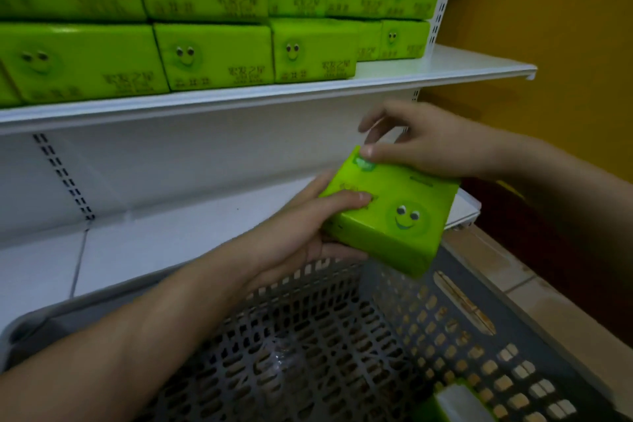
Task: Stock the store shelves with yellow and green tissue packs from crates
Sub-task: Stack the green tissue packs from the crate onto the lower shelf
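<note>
Green tissue pack (394, 212), smiley face up, tilted above grey crate (342, 336); more packs (205, 20) stacked on upper shelf (445, 68).

The tissue pack (394, 212) is bright green with a darker green smiley face and dark writing on it. The packs on the top shelf (205, 17) are the same green, each with a smiley face, and the shelf (445, 68) is white. The crate (308, 336) is grey with a grid of little holes, and the wall (548, 27) is dark yellow.
</note>
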